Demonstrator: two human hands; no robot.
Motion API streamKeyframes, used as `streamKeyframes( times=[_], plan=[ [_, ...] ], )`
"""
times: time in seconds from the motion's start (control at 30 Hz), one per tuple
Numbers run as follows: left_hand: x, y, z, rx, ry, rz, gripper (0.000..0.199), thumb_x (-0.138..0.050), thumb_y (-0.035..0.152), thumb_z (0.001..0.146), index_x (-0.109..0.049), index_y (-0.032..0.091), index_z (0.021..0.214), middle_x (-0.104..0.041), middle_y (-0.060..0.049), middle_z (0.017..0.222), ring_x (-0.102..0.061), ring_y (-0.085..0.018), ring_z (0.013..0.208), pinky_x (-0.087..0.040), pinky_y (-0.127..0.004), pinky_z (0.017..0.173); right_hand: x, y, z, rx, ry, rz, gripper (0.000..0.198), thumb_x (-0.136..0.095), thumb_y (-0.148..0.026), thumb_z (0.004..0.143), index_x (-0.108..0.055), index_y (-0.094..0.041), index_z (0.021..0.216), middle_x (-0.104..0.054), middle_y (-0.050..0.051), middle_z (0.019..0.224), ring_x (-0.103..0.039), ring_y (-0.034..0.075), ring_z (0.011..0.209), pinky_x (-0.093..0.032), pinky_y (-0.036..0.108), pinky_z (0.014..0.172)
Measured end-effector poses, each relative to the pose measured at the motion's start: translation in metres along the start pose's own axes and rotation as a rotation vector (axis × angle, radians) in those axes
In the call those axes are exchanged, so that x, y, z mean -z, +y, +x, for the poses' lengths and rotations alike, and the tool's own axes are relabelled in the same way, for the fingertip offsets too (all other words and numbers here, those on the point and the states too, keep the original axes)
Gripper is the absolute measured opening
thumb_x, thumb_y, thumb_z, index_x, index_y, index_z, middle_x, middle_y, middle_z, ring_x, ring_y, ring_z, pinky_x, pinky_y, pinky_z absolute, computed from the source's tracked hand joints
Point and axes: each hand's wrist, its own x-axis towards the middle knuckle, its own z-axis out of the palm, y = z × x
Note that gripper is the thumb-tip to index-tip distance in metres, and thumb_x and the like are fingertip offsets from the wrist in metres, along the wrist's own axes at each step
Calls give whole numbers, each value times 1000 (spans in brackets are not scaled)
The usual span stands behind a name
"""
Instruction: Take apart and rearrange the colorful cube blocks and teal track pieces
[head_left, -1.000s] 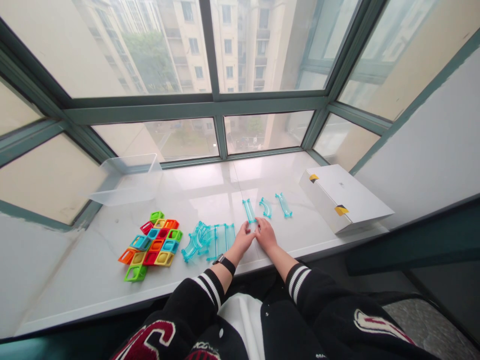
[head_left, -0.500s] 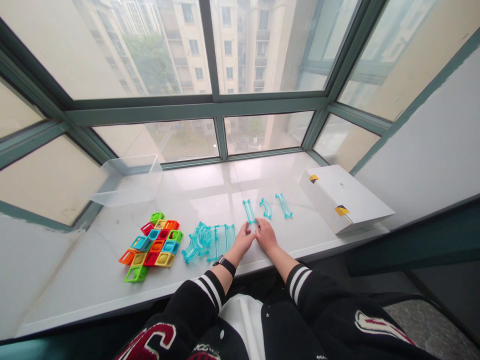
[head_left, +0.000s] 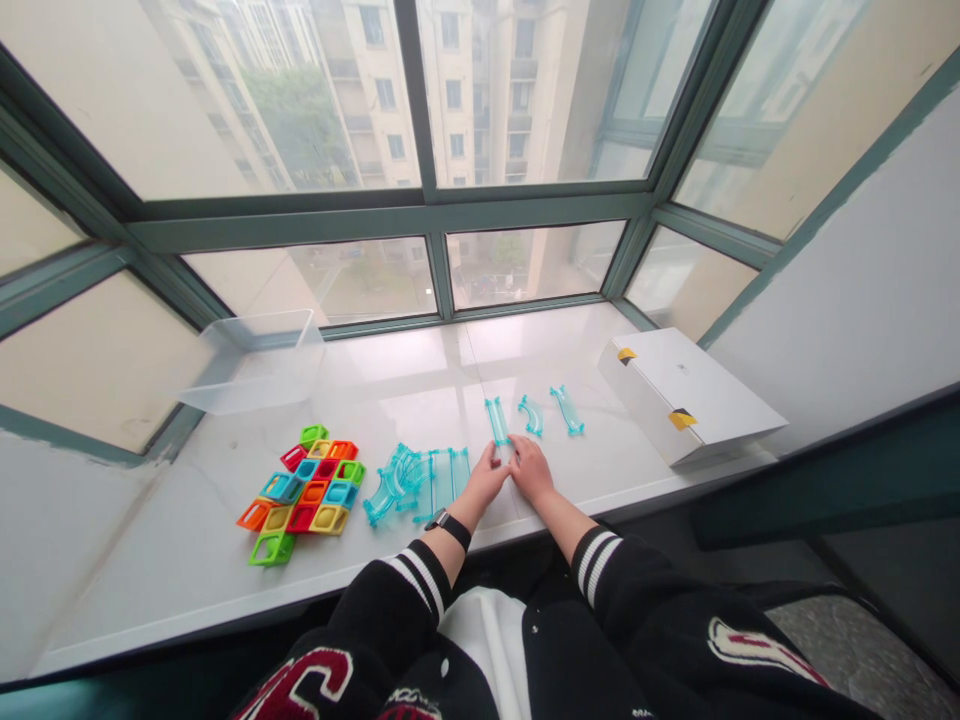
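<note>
The left hand (head_left: pixel 487 478) and right hand (head_left: pixel 530 470) sit together at one straight turquoise track (head_left: pixel 496 422), at twelve o'clock; whether either grip pinches it is unclear. One curved track (head_left: pixel 533 413) and a second straight track (head_left: pixel 568 412) lie toward one o'clock; at nine, at least fifteen coloured tiles (head_left: pixel 313 490); at two, one white box (head_left: pixel 697 390), its mark illegible.

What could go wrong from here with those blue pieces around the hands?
The straight blue piece lies at the fingertips of the left hand and right hand; a fumble might knock it askew. The curved blue piece sits just beyond the right hand, so a forward push could shift it. The overlapping blue pile is close beside the left hand, so a sideways sweep might scatter it.
</note>
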Motion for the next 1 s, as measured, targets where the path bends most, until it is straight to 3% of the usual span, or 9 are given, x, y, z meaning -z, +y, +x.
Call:
streamKeyframes(
  times=[0.4, 1.0],
  plan=[
    [1, 5, 0, 14, 12, 63, 102, -82, 24, 72, -37, 19, 164, -52, -17, 159, -54, -31, 141, -41, -37, 116, 0, 0, 0, -7, -33, -18, 58, -51, -8, 88, -62, -16, 144, -67, 15, 142, -60, 29, 131, -46, 48, 118],
    [1, 6, 2, 5, 4, 91, 105, -82, 23, 71, -35, 16, 165, -52, -19, 159, -55, -31, 139, -43, -37, 114, 0, 1, -1, -7, -19, -12, 57, -50, -9, 88, -61, -14, 143, -66, 16, 142, -59, 29, 133, -45, 50, 119]
  ],
)
